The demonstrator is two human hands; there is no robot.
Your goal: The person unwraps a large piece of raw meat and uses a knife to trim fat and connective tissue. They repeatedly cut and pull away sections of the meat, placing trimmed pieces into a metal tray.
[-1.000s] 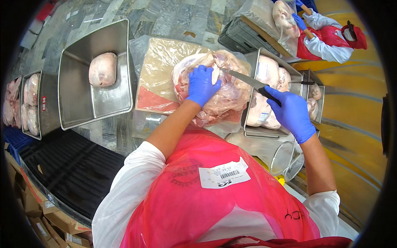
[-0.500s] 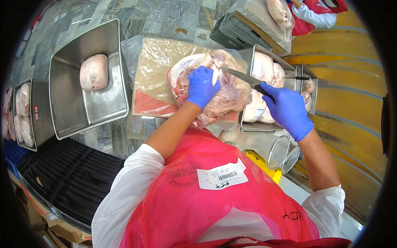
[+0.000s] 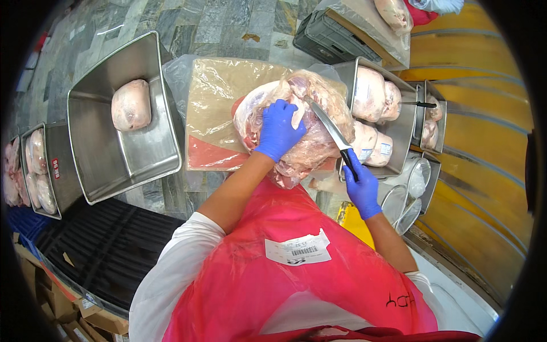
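Head view, meat: A large, raw, pale pink piece of meat (image 3: pixel 327 134) lies at the centre, over the right part of a brown board (image 3: pixel 213 91) covered in clear plastic.
Left hand: The blue-gloved left hand (image 3: pixel 280 131) rests on the meat, fingers bent beside a pale flap; whether it grips or only presses cannot be told.
Right hand: The blue-gloved right hand (image 3: pixel 363 191) is closed around the black handle of a knife (image 3: pixel 330 124).
Blade: It slants up and left across the meat, its tip just right of the left hand.
Left bin: A deep steel bin (image 3: pixel 94 137) holds one rounded pale piece (image 3: pixel 131 105).
Right bin: Beside the meat, another steel bin (image 3: pixel 405 128) holds several wrapped pieces (image 3: pixel 369 94), some with labels.
Apron: The person wears a bright pink apron (image 3: pixel 239 273) bearing a white sticker (image 3: pixel 299 249).
Floor: Grey stone-patterned tiles (image 3: pixel 216 23) stretch beyond the board.
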